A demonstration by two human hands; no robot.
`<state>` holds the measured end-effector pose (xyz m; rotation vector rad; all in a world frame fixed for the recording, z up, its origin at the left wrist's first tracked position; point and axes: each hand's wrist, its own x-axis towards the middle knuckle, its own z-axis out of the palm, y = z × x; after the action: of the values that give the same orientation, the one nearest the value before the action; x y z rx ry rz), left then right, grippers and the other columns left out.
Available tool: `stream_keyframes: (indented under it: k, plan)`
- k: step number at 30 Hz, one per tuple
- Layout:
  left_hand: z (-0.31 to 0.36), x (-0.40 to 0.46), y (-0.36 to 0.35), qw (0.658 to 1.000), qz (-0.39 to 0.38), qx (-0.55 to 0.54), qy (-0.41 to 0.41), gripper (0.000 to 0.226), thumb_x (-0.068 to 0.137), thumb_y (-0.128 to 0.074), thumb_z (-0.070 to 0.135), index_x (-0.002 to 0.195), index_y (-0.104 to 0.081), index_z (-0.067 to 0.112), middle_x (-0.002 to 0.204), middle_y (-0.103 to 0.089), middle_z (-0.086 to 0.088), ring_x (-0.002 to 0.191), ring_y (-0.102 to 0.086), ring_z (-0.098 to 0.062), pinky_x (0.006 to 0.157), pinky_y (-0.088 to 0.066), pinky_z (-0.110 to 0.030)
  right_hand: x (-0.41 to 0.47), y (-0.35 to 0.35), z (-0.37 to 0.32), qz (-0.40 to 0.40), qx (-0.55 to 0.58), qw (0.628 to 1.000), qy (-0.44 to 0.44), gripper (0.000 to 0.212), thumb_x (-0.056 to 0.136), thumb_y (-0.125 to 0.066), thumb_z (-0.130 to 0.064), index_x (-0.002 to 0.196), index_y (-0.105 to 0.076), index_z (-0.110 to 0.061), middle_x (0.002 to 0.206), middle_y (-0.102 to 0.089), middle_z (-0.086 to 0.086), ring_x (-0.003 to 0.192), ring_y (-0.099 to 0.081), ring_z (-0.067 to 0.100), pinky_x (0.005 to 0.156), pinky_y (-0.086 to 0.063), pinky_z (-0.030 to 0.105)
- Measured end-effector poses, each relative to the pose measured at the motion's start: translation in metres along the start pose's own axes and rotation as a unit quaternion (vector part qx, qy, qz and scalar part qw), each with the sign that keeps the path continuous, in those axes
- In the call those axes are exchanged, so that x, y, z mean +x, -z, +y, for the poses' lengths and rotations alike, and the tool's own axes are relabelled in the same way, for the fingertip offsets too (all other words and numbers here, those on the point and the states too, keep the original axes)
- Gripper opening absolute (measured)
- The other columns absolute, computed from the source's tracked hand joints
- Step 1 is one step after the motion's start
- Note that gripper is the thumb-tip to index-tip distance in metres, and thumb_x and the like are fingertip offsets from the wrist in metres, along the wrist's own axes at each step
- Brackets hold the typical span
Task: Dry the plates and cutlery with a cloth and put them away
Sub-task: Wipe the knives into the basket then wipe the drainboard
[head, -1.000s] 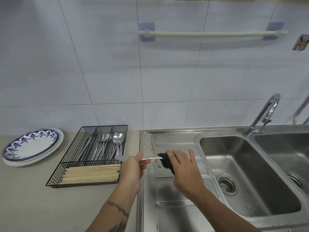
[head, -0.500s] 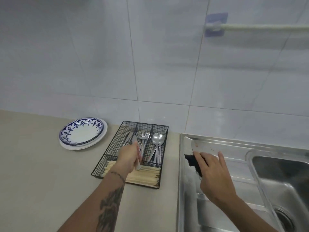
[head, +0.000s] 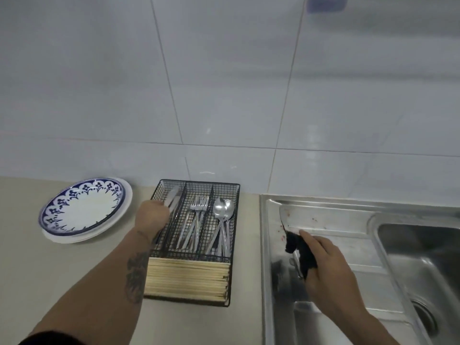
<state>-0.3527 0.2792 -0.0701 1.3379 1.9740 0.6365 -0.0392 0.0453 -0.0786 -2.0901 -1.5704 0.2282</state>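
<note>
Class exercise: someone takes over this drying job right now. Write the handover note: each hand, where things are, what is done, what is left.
Left hand: at the wire caddy's left slot, on a knife.
Right hand: holds the dark cloth over the drainboard.
Done: plates stacked on the counter; forks, spoons and chopsticks in the caddy.
Left: release the knife; no other undried item is visible.

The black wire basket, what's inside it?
The black wire basket holds knives on the left, forks in the middle, spoons on the right, chopsticks in front. The left hand hides the knife handles.
</note>
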Motion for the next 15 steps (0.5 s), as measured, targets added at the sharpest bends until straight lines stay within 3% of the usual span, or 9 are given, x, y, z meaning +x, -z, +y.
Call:
stream_keyframes:
  k: [3,10,15]
  plan:
    - [-0.012,0.013,-0.015,0.998,0.006,0.053,-0.027,0.023,0.085,-0.060,0.009,0.101,-0.077,0.009,0.109,-0.073,-0.015,0.105,-0.066,-0.035,0.099,-0.052,-0.041,0.005,0.003,0.017,-0.001,-0.015,0.999,-0.036,0.073,0.076,-0.064,-0.001,0.142,-0.045,-0.025,0.130,-0.053,-0.005,0.112,-0.050,0.017,0.085,-0.052,0.035]
    - [-0.010,-0.003,-0.023,0.987,0.019,0.146,-0.072,0.015,0.081,-0.062,0.007,0.091,-0.075,0.006,0.099,-0.071,-0.022,0.098,-0.063,-0.042,0.091,-0.051,-0.043,0.005,0.008,0.040,-0.014,-0.025,0.997,-0.072,0.076,0.076,-0.055,0.000,0.146,-0.038,-0.025,0.134,-0.047,-0.005,0.114,-0.045,0.017,0.091,-0.048,0.033]
    - [0.000,-0.023,-0.022,0.981,0.023,0.178,-0.076,0.039,0.080,-0.063,0.007,0.118,-0.070,0.004,0.124,-0.067,-0.023,0.117,-0.058,-0.044,0.104,-0.045,-0.049,-0.003,0.005,0.053,0.000,-0.020,0.998,-0.055,0.073,0.076,-0.058,0.000,0.142,-0.043,-0.028,0.133,-0.048,-0.004,0.116,-0.044,0.016,0.092,-0.048,0.030]
